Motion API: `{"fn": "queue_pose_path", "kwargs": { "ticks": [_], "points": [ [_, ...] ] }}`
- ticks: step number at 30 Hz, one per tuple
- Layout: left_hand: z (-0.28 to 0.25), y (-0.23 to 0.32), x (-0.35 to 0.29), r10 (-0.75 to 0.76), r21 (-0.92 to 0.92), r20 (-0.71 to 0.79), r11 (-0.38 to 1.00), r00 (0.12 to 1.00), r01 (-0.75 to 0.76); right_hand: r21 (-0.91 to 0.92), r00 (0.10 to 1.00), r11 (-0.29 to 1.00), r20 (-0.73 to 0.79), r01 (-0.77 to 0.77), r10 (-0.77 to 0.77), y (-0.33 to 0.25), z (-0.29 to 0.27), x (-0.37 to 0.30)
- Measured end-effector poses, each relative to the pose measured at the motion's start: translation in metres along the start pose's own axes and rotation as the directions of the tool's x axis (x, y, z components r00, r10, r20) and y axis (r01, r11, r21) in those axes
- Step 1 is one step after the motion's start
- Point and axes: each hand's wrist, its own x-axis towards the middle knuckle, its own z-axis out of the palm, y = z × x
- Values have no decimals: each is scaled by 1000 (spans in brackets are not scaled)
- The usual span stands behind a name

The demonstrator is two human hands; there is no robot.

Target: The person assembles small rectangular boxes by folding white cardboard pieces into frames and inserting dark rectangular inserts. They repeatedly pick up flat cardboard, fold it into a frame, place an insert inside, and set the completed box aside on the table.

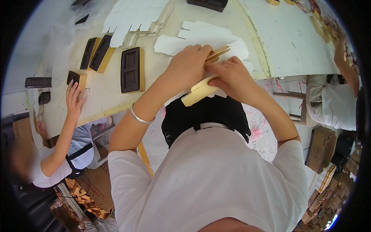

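While my left hand [188, 65] and right hand [235, 80] grip a gold carton [199, 93], white card [210, 34] lies beyond my fingers.

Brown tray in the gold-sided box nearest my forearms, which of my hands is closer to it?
Left. Your left hand is to the right of the tray; your right hand is farther right, beyond the left. Neither touches it.

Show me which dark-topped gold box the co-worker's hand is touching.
The leftmost box: the co-worker's hand is on it, while no hand touches the other three.
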Motion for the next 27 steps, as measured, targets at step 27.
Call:
{"fn": "queue_pose_path", "kwargs": {
  "ticks": [27],
  "points": [
    [-15, -42, -17, 145, -100, -62, 984, 987, -151, -155, 869, 859, -10, 488, -495, 15, 33, 44]
  ]
}}
